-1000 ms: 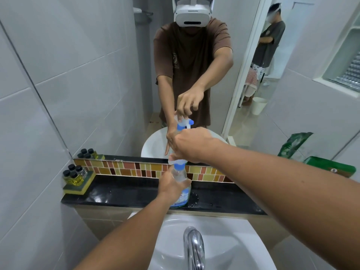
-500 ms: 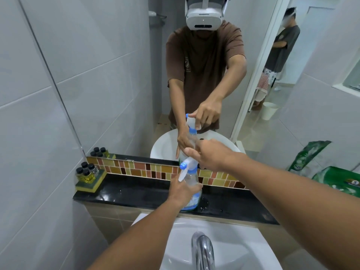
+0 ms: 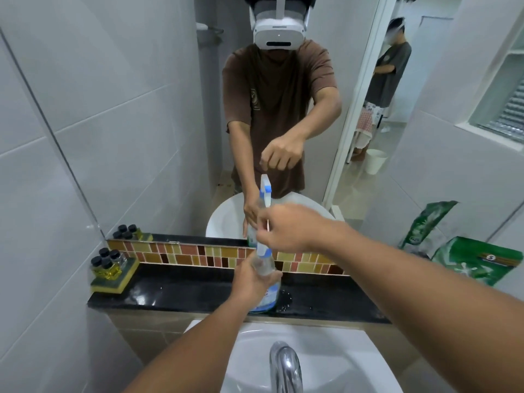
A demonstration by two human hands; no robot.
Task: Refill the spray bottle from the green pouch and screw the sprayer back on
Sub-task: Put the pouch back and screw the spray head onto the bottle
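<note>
A clear spray bottle (image 3: 266, 290) with a blue-and-white label stands on the black ledge (image 3: 181, 290), and my left hand (image 3: 249, 282) is wrapped around its body. The white and blue sprayer (image 3: 263, 253) sits on the bottle's neck, mostly hidden under my right hand (image 3: 286, 228), whose fingers are curled over it. In the mirror those fingers appear just above the sprayer's top; whether they touch it is unclear. The green pouch (image 3: 479, 262) lies at the ledge's right end, away from both hands.
A yellow sponge (image 3: 113, 279) bearing several small black-capped bottles sits at the ledge's left end. The white sink (image 3: 340, 364) and chrome tap (image 3: 285, 367) are below. Water drops lie around the bottle's base. The mirror shows another person standing in the doorway.
The sprayer has turned on the bottle's neck, its blue nozzle no longer sticking out left. My right hand has lifted slightly above it. My left hand keeps its hold on the bottle.
</note>
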